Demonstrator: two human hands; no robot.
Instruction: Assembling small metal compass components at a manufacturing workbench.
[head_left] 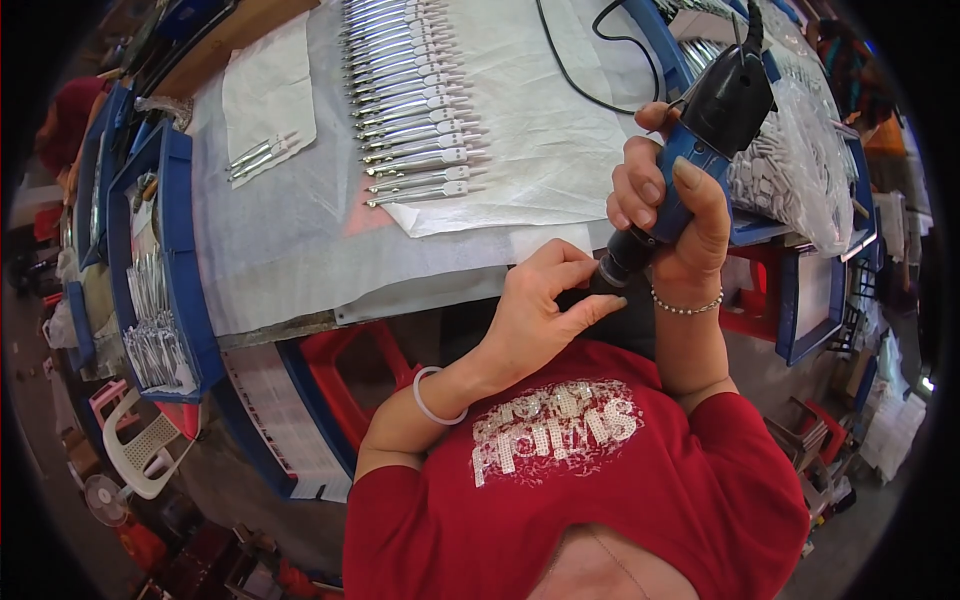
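Observation:
My right hand (682, 205) is wrapped round a blue and black electric screwdriver (722, 110), raised in front of my chest with its nose tilted down to the left. At that black nose, my left hand (548, 305) is closed, thumb and forefinger coming together around its end. Whatever the left fingers pinch there is hidden. Beyond my hands, a long row of slim silver metal pieces with white ends (420, 130) lies side by side on white sheeting (535, 130). A few similar silver pieces (264, 155) rest apart on a smaller white cloth to the left.
A blue bin (190, 270) at the left holds many thin metal parts (150, 320). On the right, a clear plastic bag (800, 170) bulges with small white parts. The screwdriver's black cord (570, 75) loops over the table's far side. A red stool (350, 370) stands below the table edge.

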